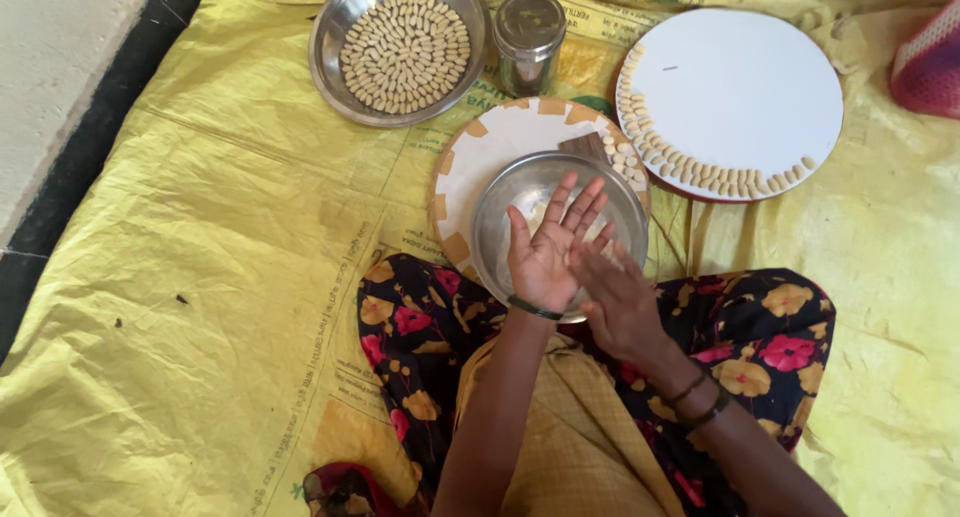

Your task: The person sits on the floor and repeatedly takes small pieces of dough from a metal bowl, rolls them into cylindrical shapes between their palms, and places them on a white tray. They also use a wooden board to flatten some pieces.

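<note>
Shiny round steel bowl (pixel 520 192), pale dough inside, left hand (pixel 548 252) above

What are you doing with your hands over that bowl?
A person sits on a yellow sheet. The left hand is held open, palm up, over a steel bowl, and the right hand rubs across it. Whatever is between the palms is hidden. The bowl rests on a round board. Farther off, a steel plate is full of small pale pieces, and a white board has more lined along its edge.
</note>
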